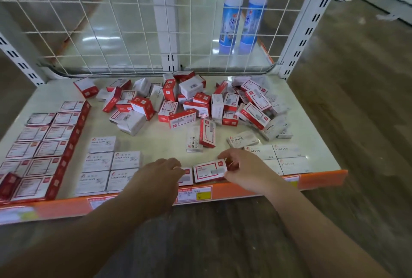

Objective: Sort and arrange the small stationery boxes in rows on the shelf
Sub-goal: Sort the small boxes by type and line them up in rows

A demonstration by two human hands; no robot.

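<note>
A jumbled heap of red-and-white and white stationery boxes (196,103) lies at the back of the pale shelf (156,141). Rows of red-bordered boxes (44,143) line the left side. White paper clip boxes (107,166) stand in rows beside them, and white staples boxes (283,157) sit at the front right. My right hand (245,170) grips a red-bordered box (209,170) lying flat at the front edge. My left hand (158,179) rests with its fingertips on another such box (186,176) just left of it, partly covering it.
A white wire grid (133,21) closes the back of the shelf, with two blue bottles with red caps (243,16) behind it. An orange price rail (245,190) runs along the front edge. Slotted uprights (312,21) stand at the corners.
</note>
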